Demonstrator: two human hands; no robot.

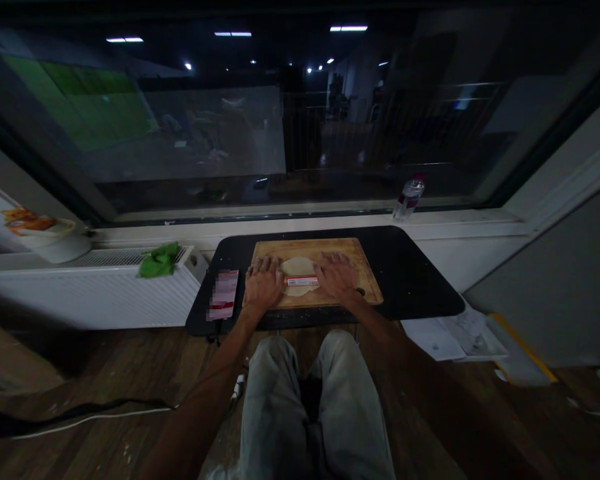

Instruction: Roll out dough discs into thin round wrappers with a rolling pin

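A flattened sheet of pale dough (pixel 298 266) lies on a wooden cutting board (pixel 307 304). Across the dough rests a white roller-like tube with red print (pixel 301 281); its exact kind is unclear. My left hand (pixel 263 283) lies flat over the tube's left end, fingers stretched forward. Over the right end, my right hand (pixel 337 275) is likewise flat with its fingers extended. Both palms hide the ends of the tube. Whitish residue shows on the fingers.
The board sits on a small black table (pixel 405 273). A phone (pixel 224 295) lies left of it. On the windowsill stands a water bottle (pixel 409 199). A green cloth (pixel 159 260) hangs over the white radiator (pixel 130 293), near a white tub (pixel 63 241).
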